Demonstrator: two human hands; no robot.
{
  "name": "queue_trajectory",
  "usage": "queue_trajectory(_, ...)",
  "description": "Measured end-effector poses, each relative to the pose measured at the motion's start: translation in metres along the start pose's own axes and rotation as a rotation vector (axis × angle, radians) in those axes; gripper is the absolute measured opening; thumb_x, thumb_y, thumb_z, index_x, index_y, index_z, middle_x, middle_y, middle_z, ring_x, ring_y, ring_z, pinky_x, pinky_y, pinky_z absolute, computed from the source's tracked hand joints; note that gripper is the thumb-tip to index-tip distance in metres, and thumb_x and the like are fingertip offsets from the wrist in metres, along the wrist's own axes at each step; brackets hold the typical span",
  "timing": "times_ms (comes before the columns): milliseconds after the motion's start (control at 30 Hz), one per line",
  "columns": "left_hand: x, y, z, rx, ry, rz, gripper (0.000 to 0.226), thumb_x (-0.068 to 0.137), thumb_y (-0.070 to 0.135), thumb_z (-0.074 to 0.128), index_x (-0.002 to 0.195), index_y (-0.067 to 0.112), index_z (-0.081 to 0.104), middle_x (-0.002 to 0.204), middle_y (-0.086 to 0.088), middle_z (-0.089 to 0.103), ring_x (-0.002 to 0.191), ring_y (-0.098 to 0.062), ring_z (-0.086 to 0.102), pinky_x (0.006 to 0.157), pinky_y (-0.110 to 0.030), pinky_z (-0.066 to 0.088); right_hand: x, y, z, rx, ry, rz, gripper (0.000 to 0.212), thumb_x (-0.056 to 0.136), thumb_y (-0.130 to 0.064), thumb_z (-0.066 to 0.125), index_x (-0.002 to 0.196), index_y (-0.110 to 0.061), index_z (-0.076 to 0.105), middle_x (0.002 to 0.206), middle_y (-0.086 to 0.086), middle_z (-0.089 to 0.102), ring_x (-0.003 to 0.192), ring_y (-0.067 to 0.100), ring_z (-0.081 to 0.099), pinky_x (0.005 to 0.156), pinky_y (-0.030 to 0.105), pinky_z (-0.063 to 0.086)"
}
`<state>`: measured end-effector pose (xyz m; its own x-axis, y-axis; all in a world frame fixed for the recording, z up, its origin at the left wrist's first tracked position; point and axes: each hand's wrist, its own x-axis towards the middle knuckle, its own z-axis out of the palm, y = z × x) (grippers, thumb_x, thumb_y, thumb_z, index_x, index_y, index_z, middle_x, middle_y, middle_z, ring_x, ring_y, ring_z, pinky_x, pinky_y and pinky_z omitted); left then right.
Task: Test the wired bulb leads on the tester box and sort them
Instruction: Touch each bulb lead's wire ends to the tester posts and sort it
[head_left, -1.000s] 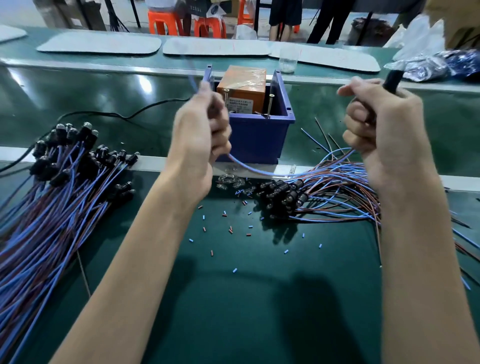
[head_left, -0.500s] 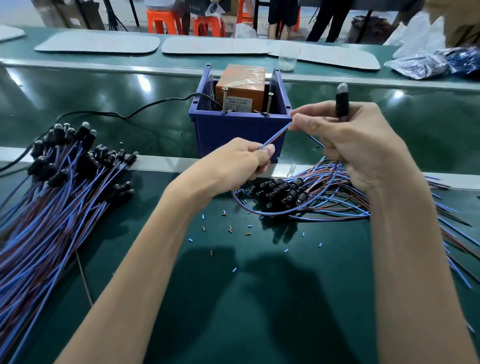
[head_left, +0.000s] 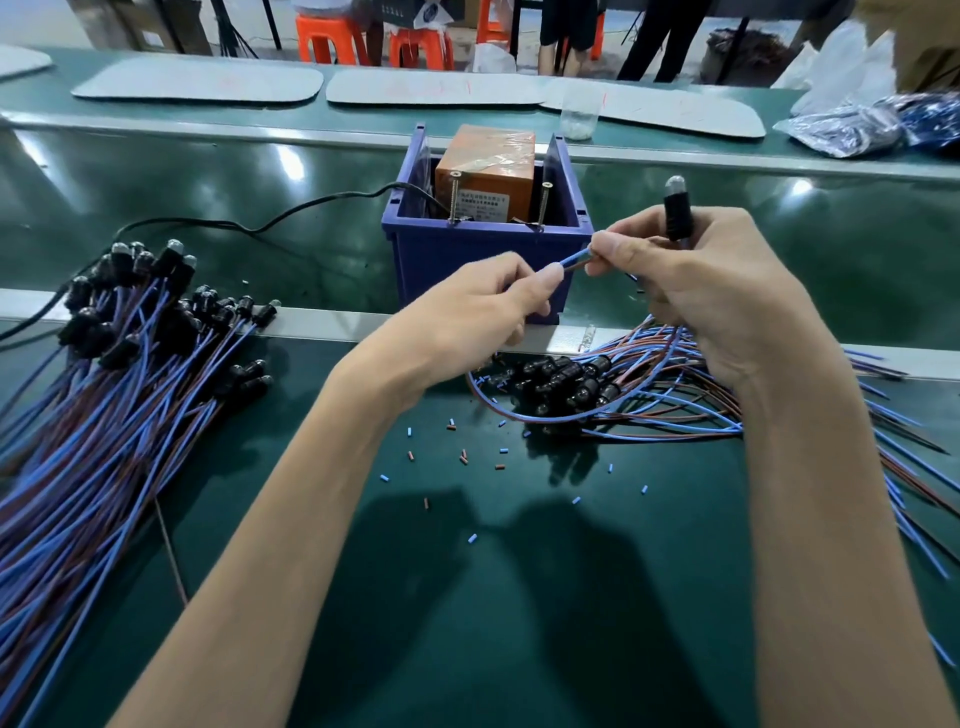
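black bulb lead (head_left: 678, 215); blue-brown wires, clear tip

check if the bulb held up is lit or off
Off: the bulb in the right hand looks grey, no glow; the left hand pinches its leads.

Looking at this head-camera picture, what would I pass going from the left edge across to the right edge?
Big bundle of bulb leads → left hand → blue wire end, pinched by both hands → right hand → plastic bags at the far right.
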<state>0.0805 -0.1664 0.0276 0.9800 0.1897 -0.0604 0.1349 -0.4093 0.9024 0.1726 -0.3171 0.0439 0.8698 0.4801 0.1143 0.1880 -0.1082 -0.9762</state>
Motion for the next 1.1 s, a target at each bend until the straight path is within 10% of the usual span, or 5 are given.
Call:
queue_trajectory(767,0.000,0.001,0.000,-0.072,0.186,0.143,0.029,0.099,0.025,0.050,0.073,0.021,0.061,0.047,0.014,0.031,0.045,-0.004,0.027,0.041,-0.014,0.023,0.000,0.002,0.014,-0.214,-0.069,-0.110,0.017,0.088,-0.017,0.067,0.072,-0.021,0.067,0.060,-0.010,0.066,0.043,-0.006,0.045,0.045,0.004,0.030)
queue_trajectory(1100,-0.002,0.001,-0.005,0.023,0.221,0.094,0.034,0.096,0.032,0.054,0.064,0.025,0.062,0.054,0.011,0.043,0.054,-0.008,0.034,0.048,-0.018,0.028,0.005,0.007,0.023,-0.291,0.022,-0.055,0.024,0.085,-0.019,0.067,0.061,-0.023,0.063,0.054,-0.016,0.065,0.062,0.001,0.054,0.063,0.022,0.039)
